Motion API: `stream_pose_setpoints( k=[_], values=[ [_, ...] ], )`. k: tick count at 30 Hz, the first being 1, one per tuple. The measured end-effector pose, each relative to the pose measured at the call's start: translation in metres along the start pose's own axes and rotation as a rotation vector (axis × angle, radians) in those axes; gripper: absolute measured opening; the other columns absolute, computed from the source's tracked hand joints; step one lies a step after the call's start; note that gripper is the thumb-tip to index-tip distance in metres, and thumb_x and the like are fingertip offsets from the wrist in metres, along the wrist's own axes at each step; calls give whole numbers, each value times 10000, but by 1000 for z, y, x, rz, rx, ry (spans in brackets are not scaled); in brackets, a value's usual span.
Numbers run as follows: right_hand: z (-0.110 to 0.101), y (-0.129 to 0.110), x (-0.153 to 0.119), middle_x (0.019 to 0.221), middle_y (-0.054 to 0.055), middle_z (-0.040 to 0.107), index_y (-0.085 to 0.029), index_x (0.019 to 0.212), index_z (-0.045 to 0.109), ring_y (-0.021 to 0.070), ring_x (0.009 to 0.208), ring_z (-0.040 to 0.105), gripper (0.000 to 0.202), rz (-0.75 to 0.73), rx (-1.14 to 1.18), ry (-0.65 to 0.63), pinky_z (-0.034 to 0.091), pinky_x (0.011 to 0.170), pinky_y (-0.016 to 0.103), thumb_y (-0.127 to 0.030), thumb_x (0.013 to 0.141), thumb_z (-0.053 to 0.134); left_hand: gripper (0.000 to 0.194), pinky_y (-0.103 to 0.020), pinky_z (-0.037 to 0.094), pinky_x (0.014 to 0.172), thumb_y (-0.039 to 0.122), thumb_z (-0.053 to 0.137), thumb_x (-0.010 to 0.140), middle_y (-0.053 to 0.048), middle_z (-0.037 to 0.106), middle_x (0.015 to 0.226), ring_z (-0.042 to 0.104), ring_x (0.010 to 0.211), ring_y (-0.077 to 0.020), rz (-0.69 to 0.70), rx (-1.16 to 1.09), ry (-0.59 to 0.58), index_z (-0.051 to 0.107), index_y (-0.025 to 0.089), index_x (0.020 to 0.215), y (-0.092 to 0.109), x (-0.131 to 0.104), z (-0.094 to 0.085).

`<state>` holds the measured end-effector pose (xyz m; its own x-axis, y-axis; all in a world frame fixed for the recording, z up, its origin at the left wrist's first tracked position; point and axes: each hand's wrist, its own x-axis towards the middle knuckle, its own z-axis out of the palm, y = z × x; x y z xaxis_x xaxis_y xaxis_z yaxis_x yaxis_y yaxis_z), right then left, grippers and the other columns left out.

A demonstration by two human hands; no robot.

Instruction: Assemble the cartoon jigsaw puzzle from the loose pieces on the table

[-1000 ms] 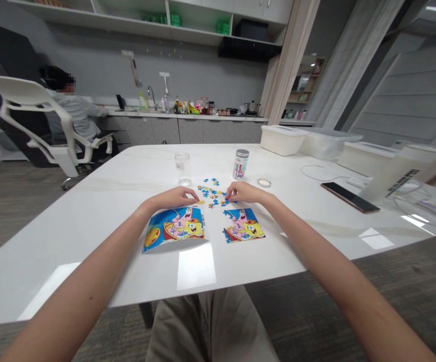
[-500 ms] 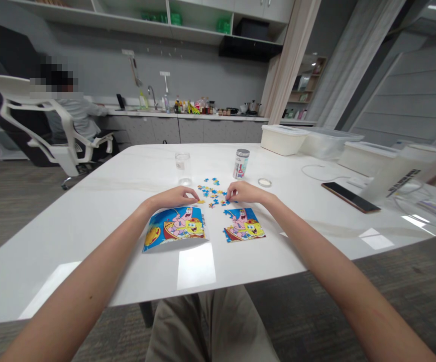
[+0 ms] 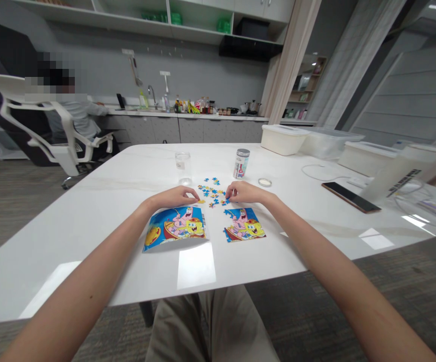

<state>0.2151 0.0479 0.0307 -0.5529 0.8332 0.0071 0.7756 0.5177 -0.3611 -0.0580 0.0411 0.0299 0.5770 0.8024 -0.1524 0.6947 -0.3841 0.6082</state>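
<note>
Left hand (image 3: 199, 199) at yellow jigsaw piece (image 3: 202, 201), right hand (image 3: 227, 199) at blue piece (image 3: 228, 201); can't tell if either pinches. Dropping right hand could skew part-built jigsaw (image 3: 245, 225).

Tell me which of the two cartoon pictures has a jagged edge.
The right-hand cartoon picture, just below the right hand: its left edge shows jigsaw-style knobs and notches. The curled sheet on the left has smooth edges.

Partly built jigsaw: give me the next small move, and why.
Probably slide the yellow piece beside the left hand toward the left edge of the partly built jigsaw: that edge is jagged and unfinished, and the printed picture shows a yellow shape at its left.
</note>
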Motion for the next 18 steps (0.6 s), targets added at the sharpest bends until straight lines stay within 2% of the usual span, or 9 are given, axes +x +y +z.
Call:
stream_pose_setpoints(
  k=[6,10,14,18],
  values=[
    [1,1,1,929,53,722,-141,908,728,140,786,631,247,-7,-27,14,461,703,197,-51,708,615,403,-246,417,606,472,550,799,-7,666,732,566,644,-147,-5,18,-1,673,185,1053,-1,1,0],
    [1,-2,-1,933,60,715,-141,913,730,150,802,630,260,-63,-60,30,464,728,211,-55,702,604,411,-251,425,613,472,541,806,-2,662,707,568,635,-151,5,25,-3,671,181,1065,-3,2,0],
    [1,-6,-3,924,70,713,-134,909,727,153,795,630,271,-126,-53,17,466,726,218,-48,692,589,400,-250,436,619,462,545,806,-8,672,734,589,661,-157,-1,13,-4,668,178,1058,-2,1,1],
    [0,-2,-2,908,59,715,-148,899,728,150,790,628,261,-129,-52,-3,466,726,221,-53,699,589,385,-248,441,626,458,548,805,-9,681,750,602,682,-162,-8,9,-6,668,184,1048,0,1,1]
  ],
)
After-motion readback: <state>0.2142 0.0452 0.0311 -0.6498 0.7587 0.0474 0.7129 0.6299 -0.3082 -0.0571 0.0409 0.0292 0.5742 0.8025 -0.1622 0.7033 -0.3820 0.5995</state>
